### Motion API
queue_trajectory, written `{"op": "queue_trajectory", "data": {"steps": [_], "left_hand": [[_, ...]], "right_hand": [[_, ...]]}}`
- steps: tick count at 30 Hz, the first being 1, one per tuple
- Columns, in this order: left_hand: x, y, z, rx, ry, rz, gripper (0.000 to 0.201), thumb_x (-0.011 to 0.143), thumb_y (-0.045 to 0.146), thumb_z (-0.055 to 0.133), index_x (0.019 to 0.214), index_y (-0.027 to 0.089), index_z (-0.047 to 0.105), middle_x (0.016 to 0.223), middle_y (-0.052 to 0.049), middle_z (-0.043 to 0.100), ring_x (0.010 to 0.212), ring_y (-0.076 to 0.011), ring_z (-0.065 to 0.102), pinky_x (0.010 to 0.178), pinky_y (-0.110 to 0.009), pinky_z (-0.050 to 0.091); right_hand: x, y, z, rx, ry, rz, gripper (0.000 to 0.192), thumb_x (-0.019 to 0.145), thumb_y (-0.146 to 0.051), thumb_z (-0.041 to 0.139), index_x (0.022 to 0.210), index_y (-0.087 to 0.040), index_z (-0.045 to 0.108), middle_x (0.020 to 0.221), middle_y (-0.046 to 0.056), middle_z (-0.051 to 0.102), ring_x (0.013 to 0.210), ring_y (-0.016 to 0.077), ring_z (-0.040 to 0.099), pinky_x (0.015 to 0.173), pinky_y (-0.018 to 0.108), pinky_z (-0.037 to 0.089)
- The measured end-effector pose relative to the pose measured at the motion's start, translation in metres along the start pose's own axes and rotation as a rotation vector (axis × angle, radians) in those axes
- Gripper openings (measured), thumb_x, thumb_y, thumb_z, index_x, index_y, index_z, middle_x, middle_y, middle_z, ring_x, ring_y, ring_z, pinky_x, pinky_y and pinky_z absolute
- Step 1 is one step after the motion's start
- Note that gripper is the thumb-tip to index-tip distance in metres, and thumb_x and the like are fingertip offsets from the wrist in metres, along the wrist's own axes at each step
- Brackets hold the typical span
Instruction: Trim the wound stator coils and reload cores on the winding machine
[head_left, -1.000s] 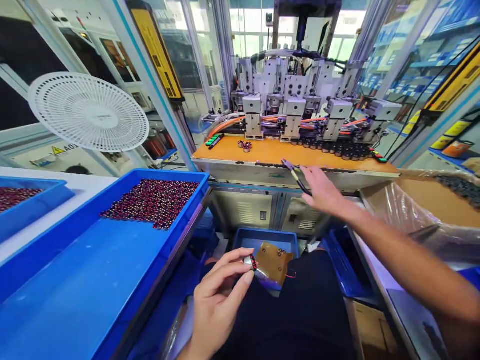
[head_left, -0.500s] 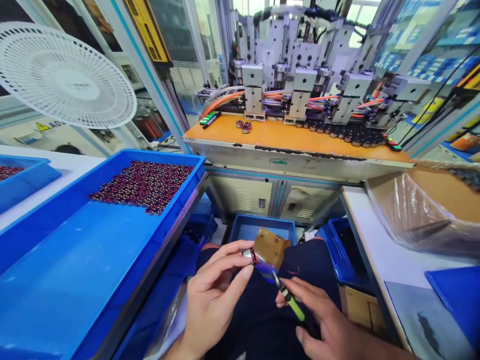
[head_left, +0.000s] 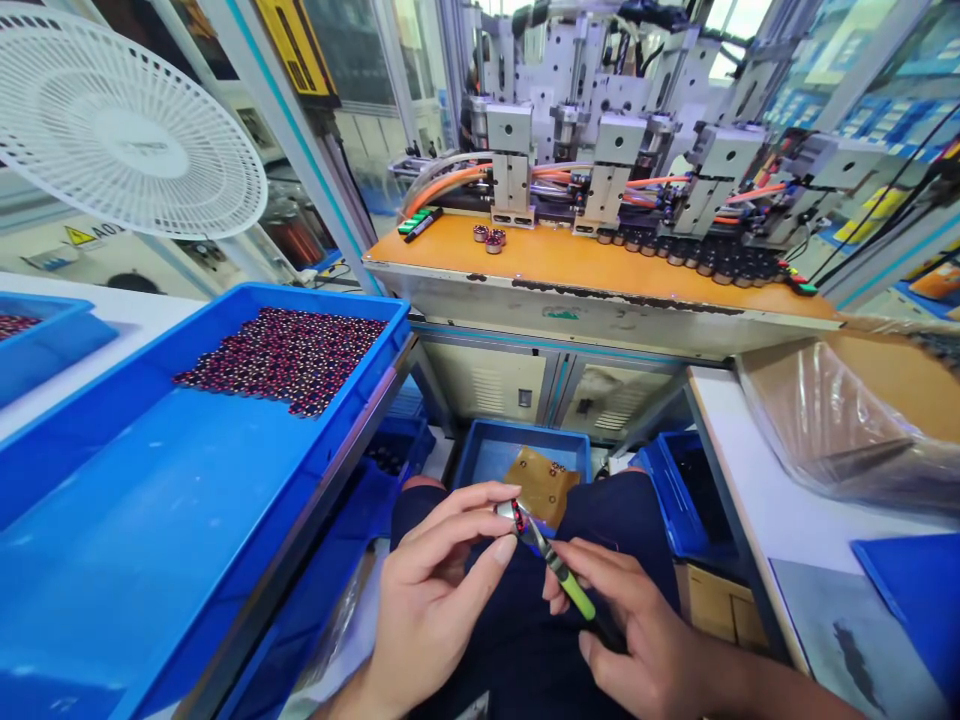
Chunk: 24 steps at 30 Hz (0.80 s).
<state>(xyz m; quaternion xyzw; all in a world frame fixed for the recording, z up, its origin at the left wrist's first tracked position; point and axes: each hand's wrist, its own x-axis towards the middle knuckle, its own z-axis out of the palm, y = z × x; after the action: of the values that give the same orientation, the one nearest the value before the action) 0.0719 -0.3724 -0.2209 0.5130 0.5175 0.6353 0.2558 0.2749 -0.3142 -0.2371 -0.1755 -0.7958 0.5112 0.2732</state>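
The small coil [head_left: 517,514], a silvery part wound with red wire, sits over the person's lap, pinched between the thumb and fingertips of the left hand [head_left: 435,590]. Largest in view is the blue tray [head_left: 150,540] at the left, with a patch of dark red parts [head_left: 289,345] at its far end. Ahead stands the orange-topped machine bench [head_left: 592,275]. The right hand [head_left: 637,630] is closed around green-handled tweezers [head_left: 562,580], whose tip touches the coil. Behind the coil, a brown board [head_left: 544,480] lies in a small blue bin [head_left: 487,455].
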Motion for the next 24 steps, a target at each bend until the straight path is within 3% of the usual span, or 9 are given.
{"op": "queue_trajectory", "data": {"steps": [8,13,16,20,24], "left_hand": [[0.001,-0.001,0.002,-0.018,0.001,-0.002,0.02,0.081,0.008,0.069,0.093,0.023,0.077,0.106,-0.009,0.077,0.096,-0.0216,0.074,0.079,-0.03,0.063],[0.002,-0.003,0.002,-0.007,-0.017,0.009,0.022,0.083,0.007,0.067,0.094,0.024,0.075,0.107,-0.007,0.076,0.098,-0.0198,0.073,0.08,-0.029,0.062],[0.001,-0.007,-0.001,0.026,-0.072,0.071,0.024,0.085,0.004,0.064,0.096,0.024,0.072,0.109,-0.007,0.073,0.103,-0.0183,0.07,0.082,-0.027,0.06],[0.0,-0.015,-0.006,0.0,-0.075,0.2,0.039,0.08,-0.004,0.065,0.104,0.025,0.06,0.101,-0.006,0.072,0.114,-0.0207,0.064,0.091,-0.035,0.058],[0.0,-0.018,-0.007,-0.084,-0.028,0.243,0.058,0.074,-0.011,0.066,0.114,0.027,0.049,0.111,-0.005,0.067,0.104,-0.0209,0.069,0.086,-0.038,0.061]], "right_hand": [[-0.002,0.002,-0.001,-0.017,-0.014,0.071,0.067,0.076,-0.001,0.05,0.139,-0.024,0.051,0.085,0.002,0.058,0.075,0.0133,0.054,0.07,0.026,0.048],[-0.001,0.004,-0.006,0.078,-0.004,0.277,0.058,0.077,-0.006,0.053,0.134,-0.021,0.056,0.085,0.001,0.057,0.072,0.012,0.052,0.068,0.025,0.047],[-0.008,0.01,-0.007,0.152,0.029,0.364,0.059,0.083,-0.01,0.055,0.14,-0.023,0.051,0.092,0.003,0.059,0.078,0.0126,0.056,0.074,0.028,0.05],[-0.021,0.011,-0.009,0.209,0.044,0.305,0.066,0.085,-0.008,0.053,0.146,-0.029,0.042,0.102,0.006,0.06,0.084,0.0134,0.06,0.08,0.031,0.053],[-0.022,-0.005,-0.015,0.216,0.015,0.227,0.074,0.081,-0.001,0.05,0.147,-0.034,0.041,0.103,0.006,0.061,0.085,0.0131,0.062,0.081,0.031,0.055]]}}
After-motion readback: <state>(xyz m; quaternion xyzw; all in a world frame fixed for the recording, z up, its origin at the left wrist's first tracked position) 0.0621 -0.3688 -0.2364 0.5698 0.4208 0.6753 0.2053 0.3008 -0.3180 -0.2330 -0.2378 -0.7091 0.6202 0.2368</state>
